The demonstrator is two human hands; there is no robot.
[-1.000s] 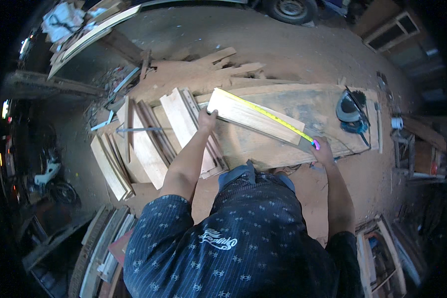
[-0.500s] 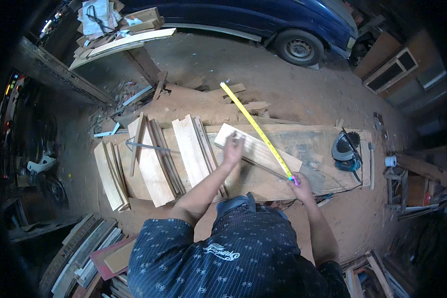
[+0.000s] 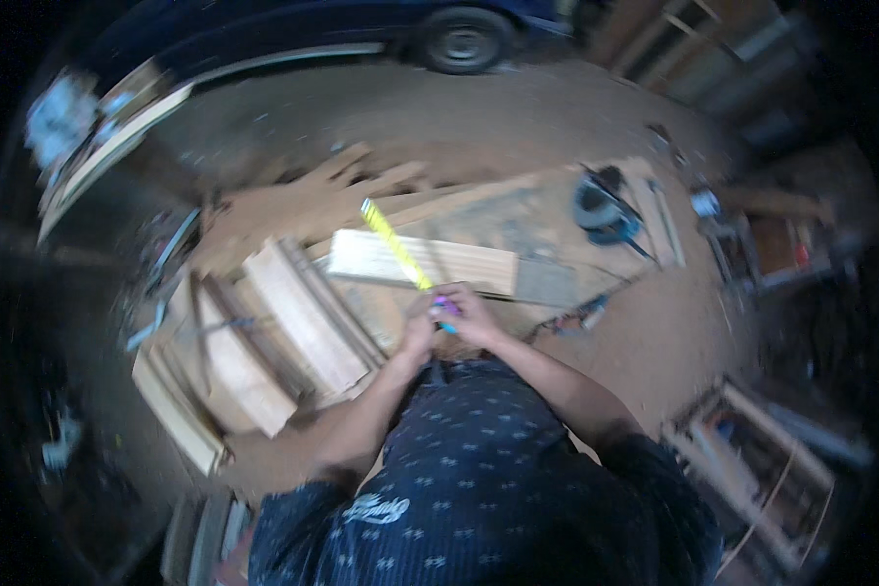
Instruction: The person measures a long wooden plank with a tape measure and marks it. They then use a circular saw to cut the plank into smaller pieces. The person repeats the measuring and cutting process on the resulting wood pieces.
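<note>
Both hands meet in front of my waist at a tape measure [image 3: 446, 307] with a purple and teal case. My right hand [image 3: 471, 319] is closed round the case. Against it, my left hand [image 3: 419, 330] is closed on the tape measure's near side, its fingertips partly hidden and blurred. The yellow blade [image 3: 389, 236] sticks out away from me and to the left, passing above a pale plank [image 3: 464, 262]. That plank lies on the low wooden worktop [image 3: 547, 200], next to a grey flat piece [image 3: 547, 281].
Stacked pale boards [image 3: 308, 317] lie across the worktop's left side. A teal circular saw [image 3: 604, 212] rests at the right end. Beyond are scrap wood and a blue vehicle [image 3: 264, 39]. A wooden frame [image 3: 752, 479] stands at the lower right.
My left hand has let go of the plank and come back to the tape measure. My right hand has moved left with it. The blade sticks out shorter, and the view has turned.
</note>
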